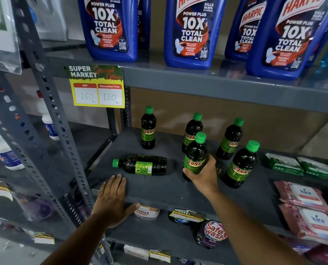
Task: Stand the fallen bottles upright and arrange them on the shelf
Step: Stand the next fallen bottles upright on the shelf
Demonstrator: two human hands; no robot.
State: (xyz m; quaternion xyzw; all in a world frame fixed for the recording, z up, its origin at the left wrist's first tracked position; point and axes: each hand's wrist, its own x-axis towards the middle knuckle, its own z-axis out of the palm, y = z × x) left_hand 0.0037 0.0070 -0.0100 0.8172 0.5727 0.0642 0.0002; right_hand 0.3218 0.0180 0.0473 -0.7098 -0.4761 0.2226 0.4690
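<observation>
Dark bottles with green caps and green "Sunny" labels stand on a grey metal shelf [159, 190]. One bottle [140, 165] lies on its side, cap pointing left. Several stand upright: one at the back left [148, 128], two further back on the right [192, 131] [230, 139], one at the front right [242, 165]. My right hand [203, 175] grips the lower part of an upright bottle [195, 155] in the middle. My left hand [111, 197] rests flat on the shelf's front edge, just in front of the fallen bottle, fingers spread, holding nothing.
Blue Harpic bottles [188, 33] fill the shelf above. A yellow price tag [97, 87] hangs from that shelf's edge. Green packets [285, 164] and pink Kara wipe packs [308, 207] lie to the right. A perforated grey upright [50, 115] stands at the left.
</observation>
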